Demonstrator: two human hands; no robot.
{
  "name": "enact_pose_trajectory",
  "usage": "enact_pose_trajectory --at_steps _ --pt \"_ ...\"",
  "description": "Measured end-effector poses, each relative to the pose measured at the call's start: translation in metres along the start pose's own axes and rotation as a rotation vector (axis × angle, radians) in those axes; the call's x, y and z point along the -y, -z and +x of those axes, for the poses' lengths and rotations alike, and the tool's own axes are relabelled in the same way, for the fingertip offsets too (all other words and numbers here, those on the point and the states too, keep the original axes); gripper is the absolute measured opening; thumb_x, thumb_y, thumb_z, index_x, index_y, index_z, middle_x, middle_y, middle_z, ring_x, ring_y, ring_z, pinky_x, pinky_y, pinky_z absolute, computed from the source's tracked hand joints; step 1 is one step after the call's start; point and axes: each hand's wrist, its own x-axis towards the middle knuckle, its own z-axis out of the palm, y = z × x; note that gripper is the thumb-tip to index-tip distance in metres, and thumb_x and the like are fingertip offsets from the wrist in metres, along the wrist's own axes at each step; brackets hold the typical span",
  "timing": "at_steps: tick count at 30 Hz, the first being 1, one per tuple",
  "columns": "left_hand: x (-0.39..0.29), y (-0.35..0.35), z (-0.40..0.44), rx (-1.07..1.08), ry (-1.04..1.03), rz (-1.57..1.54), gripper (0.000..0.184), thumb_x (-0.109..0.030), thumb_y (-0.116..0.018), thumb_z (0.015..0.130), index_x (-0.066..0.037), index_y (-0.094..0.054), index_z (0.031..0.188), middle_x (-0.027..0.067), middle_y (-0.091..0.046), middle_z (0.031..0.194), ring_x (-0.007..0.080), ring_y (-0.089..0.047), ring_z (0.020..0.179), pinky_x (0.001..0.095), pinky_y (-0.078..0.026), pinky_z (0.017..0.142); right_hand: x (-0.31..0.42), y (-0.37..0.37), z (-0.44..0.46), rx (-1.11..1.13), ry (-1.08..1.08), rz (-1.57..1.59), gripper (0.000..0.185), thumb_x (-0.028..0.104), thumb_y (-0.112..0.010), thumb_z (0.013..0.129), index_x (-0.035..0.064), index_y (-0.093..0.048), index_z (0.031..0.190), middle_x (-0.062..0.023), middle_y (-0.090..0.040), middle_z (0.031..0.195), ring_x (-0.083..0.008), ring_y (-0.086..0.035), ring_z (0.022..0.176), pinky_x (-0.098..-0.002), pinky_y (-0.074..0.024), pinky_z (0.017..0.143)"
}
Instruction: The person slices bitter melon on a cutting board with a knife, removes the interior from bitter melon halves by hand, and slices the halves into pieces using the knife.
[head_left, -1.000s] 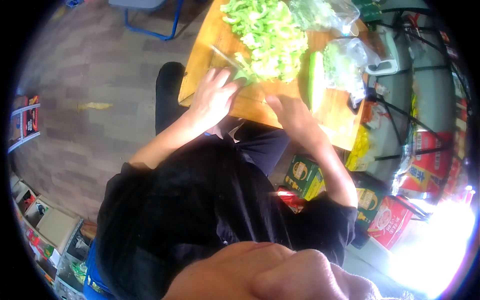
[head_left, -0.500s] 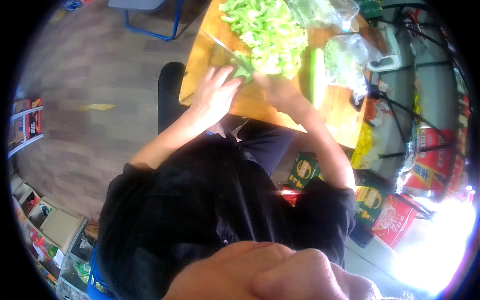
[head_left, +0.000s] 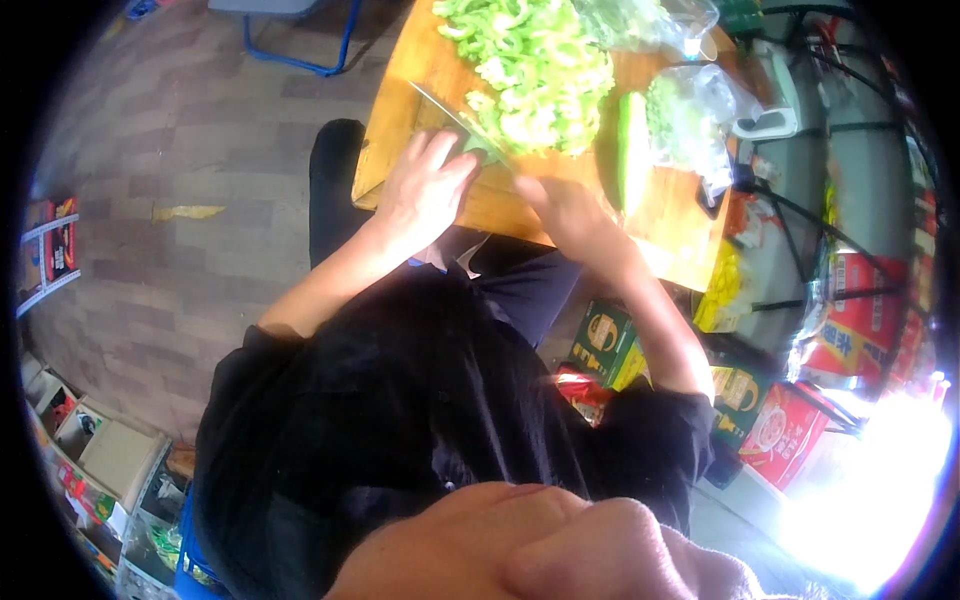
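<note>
My right hand (head_left: 572,215) is closed around the handle of a kitchen knife (head_left: 446,109), whose thin blade slants up and left across the wooden table. Beside the blade, my left hand (head_left: 424,188) is bent over a piece of green vegetable (head_left: 482,150), pressing it to the wood; most of that piece is hidden by the fingers and the blade. Just beyond the knife lies a large heap of curved, pale green vegetable slices (head_left: 545,85). To the right of the heap rests a long, uncut green vegetable (head_left: 631,150), of a kind I cannot make out.
Clear plastic bags with greens (head_left: 690,120) stand on the right of the wooden table (head_left: 395,150). A dark wire rack (head_left: 835,210) and several packaged goods flank that side. A blue-framed stool (head_left: 330,68) stands at upper left. Green boxes (head_left: 602,340) are below the table.
My right hand and the knife have moved slightly nearer to my body, and the blade shows sharply instead of blurred. My left hand stays on the green piece.
</note>
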Motion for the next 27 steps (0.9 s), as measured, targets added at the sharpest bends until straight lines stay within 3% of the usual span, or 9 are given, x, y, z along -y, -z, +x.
enact_pose_trajectory --at_steps 2,5,8,11,13,20,23,25,27 --pt "0.001 0.0 -0.002 0.017 0.015 -0.005 0.024 -0.001 -0.07 0.077 -0.004 -0.067 0.101 0.0144 -0.056 0.111 0.0337 -0.055 0.097 0.0419 -0.049 0.082 0.002 -0.005 0.031 -0.104 0.087 0.05 0.051 0.043 -0.045 0.103 -0.0041 -0.064 0.097 -0.0305 -0.062 0.079 -0.0477 -0.061 0.082 -0.053 -0.0457 0.073" --pt "0.002 -0.002 -0.005 0.034 0.025 -0.012 0.026 -0.001 -0.071 0.077 -0.004 -0.067 0.103 0.0164 -0.056 0.118 0.0351 -0.056 0.103 0.0433 -0.05 0.089 0.012 0.006 0.042 0.06 -0.192 0.057 0.051 0.042 -0.042 0.104 -0.0041 -0.063 0.098 -0.0288 -0.063 0.079 -0.0472 -0.061 0.081 -0.0532 -0.0461 0.073" --pt "0.001 -0.001 -0.003 0.024 0.016 -0.026 0.027 -0.001 -0.071 0.077 -0.004 -0.067 0.104 0.0171 -0.056 0.119 0.0353 -0.056 0.104 0.0431 -0.05 0.089 0.012 0.014 0.028 0.083 -0.168 0.0 0.05 0.041 -0.039 0.105 -0.0015 -0.064 0.101 -0.0273 -0.062 0.079 -0.0472 -0.061 0.079 -0.0531 -0.0468 0.074" --pt "-0.002 0.003 0.0 -0.027 0.012 -0.029 0.025 -0.001 -0.071 0.077 -0.004 -0.068 0.102 0.0162 -0.056 0.111 0.0343 -0.056 0.099 0.0419 -0.05 0.085 0.001 0.015 -0.008 -0.026 0.042 -0.131 0.042 0.035 -0.038 0.106 0.0013 -0.063 0.109 -0.0252 -0.061 0.079 -0.0461 -0.06 0.077 -0.0522 -0.0472 0.071" --pt "-0.004 0.004 0.002 -0.068 -0.004 -0.023 0.022 -0.001 -0.071 0.077 -0.004 -0.068 0.099 0.015 -0.056 0.103 0.0331 -0.056 0.094 0.0408 -0.05 0.079 0.02 0.028 -0.033 0.092 0.198 -0.337 0.026 0.008 -0.049 0.096 0.0025 -0.055 0.121 -0.0208 -0.058 0.088 -0.0406 -0.06 0.082 -0.048 -0.0478 0.071" --pt "0.002 0.0 -0.003 -0.012 -0.008 -0.023 0.018 -0.001 -0.07 0.077 -0.004 -0.068 0.095 0.0148 -0.055 0.103 0.0328 -0.056 0.092 0.0411 -0.049 0.076 -0.002 0.012 -0.039 0.027 0.218 -0.301 0.025 0.008 -0.05 0.096 0.0029 -0.055 0.12 -0.0206 -0.061 0.094 -0.0396 -0.061 0.082 -0.0475 -0.0484 0.07" --pt "0.0 -0.002 -0.002 -0.035 -0.024 -0.015 0.016 -0.002 -0.07 0.078 -0.004 -0.068 0.094 0.0145 -0.055 0.104 0.0327 -0.056 0.091 0.0411 -0.049 0.075 -0.021 -0.014 0.01 -0.154 0.398 -0.273 0.027 0.022 -0.043 0.105 0.0051 -0.061 0.116 -0.0229 -0.06 0.08 -0.0428 -0.062 0.073 -0.0494 -0.0494 0.064" --pt "0.002 0.0 -0.003 -0.062 -0.048 -0.011 0.016 -0.003 -0.07 0.078 -0.004 -0.068 0.094 0.0143 -0.056 0.104 0.0328 -0.056 0.091 0.041 -0.049 0.075 0.008 -0.003 0.032 0.013 0.052 -0.025 0.038 0.032 -0.039 0.106 0.0007 -0.061 0.112 -0.0255 -0.061 0.081 -0.0449 -0.061 0.075 -0.0503 -0.0492 0.069" --pt "0.002 -0.001 -0.005 -0.071 -0.05 -0.008 0.017 -0.003 -0.071 0.078 -0.005 -0.067 0.095 0.0141 -0.056 0.104 0.0327 -0.056 0.091 0.0408 -0.049 0.075 0.024 0.01 0.039 0.094 -0.085 0.005 0.042 0.035 -0.038 0.106 0.0002 -0.061 0.109 -0.0268 -0.061 0.08 -0.0457 -0.06 0.077 -0.051 -0.0487 0.07"
